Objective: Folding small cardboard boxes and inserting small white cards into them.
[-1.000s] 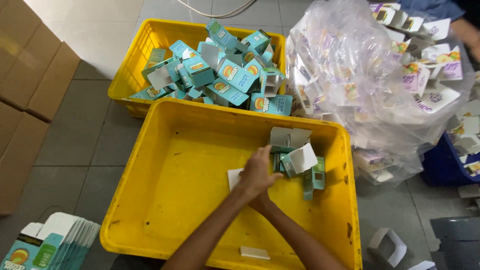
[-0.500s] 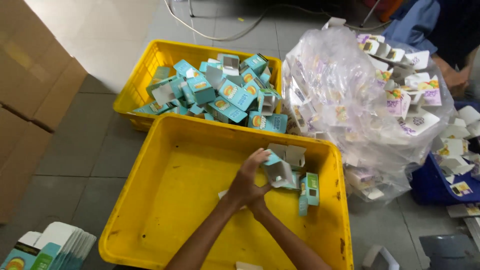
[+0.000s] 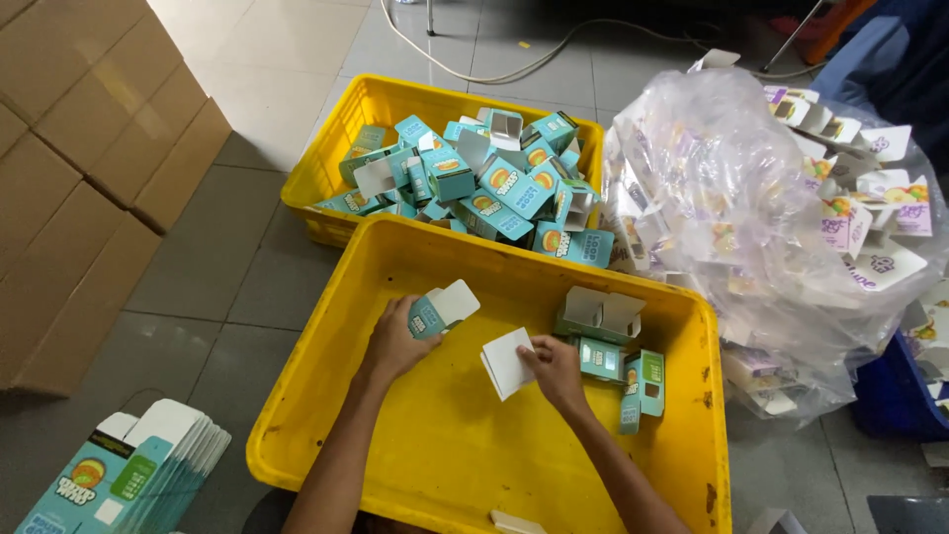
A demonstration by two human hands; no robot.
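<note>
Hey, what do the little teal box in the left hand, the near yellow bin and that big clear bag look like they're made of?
Small teal box: thin printed card, going by its plain white creased flap.
Near yellow bin: likely moulded plastic, with a smooth, scuffed, slightly shiny rim.
Clear bag: thin plastic film, wrinkled and glossy, with the cartons inside showing through.

The near crate (image 3: 316, 396) is plain bright yellow; the far crate (image 3: 326, 168) at 12 o'clock is the same yellow. The carton (image 3: 440, 309) in the left hand (image 3: 395, 341) is teal with a white flap. The card (image 3: 507, 362) in the right hand (image 3: 556, 371) is plain white. The cartons (image 3: 608, 346) at 3 o'clock are teal and green, white inside. The heap (image 3: 494, 183) is teal with orange spots. The bag (image 3: 712, 218) is clear over white and purple boxes. The stack (image 3: 119, 475) at 8 o'clock is teal and white. The boxes (image 3: 79, 168) are brown.
</note>
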